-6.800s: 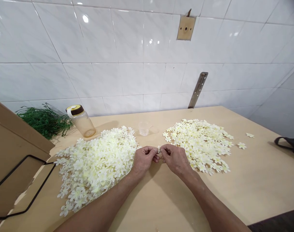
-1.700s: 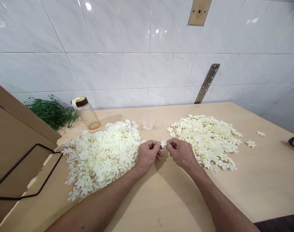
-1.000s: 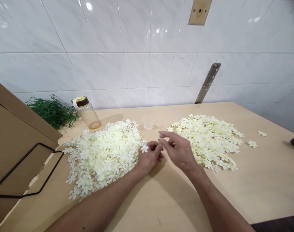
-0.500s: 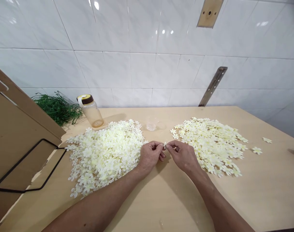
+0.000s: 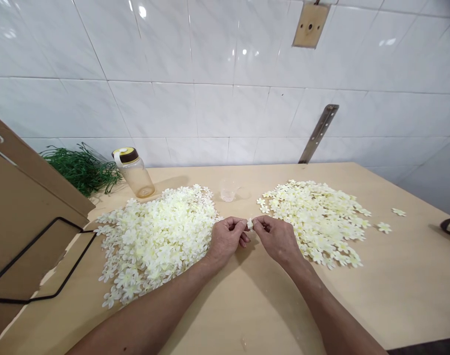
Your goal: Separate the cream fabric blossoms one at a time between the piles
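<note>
Between my fingertips, over the middle of the table, is a small white artificial flower (image 5: pixel 250 224). My left hand (image 5: pixel 228 237) pinches it from the left with thumb and forefinger. From the other side my right hand (image 5: pixel 279 237) pinches at the same flower, its fingers closed. Part of the flower is hidden by the fingertips. A thick heap of white-yellow artificial flowers (image 5: pixel 158 241) lies beside my left hand. Beside my right hand spreads a flatter pile of similar flowers (image 5: pixel 317 217).
A small clear plastic cup (image 5: pixel 228 191) stands behind my hands. At the back left are a bottle (image 5: pixel 136 175) with a brown-yellow lid and green plastic stems (image 5: pixel 82 170). A cardboard box (image 5: pixel 28 212) and a black wire frame (image 5: pixel 71 268) are at the left. Two loose flowers (image 5: pixel 384 227) lie right.
The camera view has shifted slightly to the right. More of the flower shows between my fingertips, and my hands are a little further apart.
</note>
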### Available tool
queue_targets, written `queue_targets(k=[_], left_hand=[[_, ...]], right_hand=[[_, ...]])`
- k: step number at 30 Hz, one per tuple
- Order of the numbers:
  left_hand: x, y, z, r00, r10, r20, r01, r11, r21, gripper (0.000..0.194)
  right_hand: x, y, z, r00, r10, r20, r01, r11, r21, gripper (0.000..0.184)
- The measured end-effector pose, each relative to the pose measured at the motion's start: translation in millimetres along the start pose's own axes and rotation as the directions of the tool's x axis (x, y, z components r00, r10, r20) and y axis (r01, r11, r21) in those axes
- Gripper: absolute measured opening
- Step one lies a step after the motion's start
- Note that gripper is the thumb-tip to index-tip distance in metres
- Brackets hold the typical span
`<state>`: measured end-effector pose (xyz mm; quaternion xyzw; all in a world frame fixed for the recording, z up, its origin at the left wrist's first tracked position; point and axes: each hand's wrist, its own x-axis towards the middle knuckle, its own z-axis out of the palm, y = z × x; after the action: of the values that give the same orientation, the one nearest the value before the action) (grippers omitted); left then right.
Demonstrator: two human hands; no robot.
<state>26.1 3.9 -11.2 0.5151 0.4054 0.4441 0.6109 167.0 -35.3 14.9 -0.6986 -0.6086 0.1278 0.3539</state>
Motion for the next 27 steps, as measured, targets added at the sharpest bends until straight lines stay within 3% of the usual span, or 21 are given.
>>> queue_targets(k=[9, 16, 27], left_hand=[[-0.4, -1.9, 1.2, 0.996, 0.032, -0.085, -0.029, 0.999, 0.026, 0.02], [0.5, -6.9, 0.0, 0.998, 0.047, -0.03, -0.046, 0.998, 0.035, 0.019], [0.3, -6.7, 0.8, 0.998, 0.044, -0.033, -0.041, 0.996, 0.076, 0.019]], right_hand=[[-2.4, -2.2, 2.4, 1.0, -0.017, -0.006, 0.017, 0.999, 0.048, 0.031], [-2.4, -0.1, 6.4, 0.999, -0.021, 0.033, 0.02, 1.0, 0.006, 0.032], [-0.9, 1.9, 4.4, 1.0, 0.008, 0.002, -0.008, 1.0, 0.0, 0.029]])
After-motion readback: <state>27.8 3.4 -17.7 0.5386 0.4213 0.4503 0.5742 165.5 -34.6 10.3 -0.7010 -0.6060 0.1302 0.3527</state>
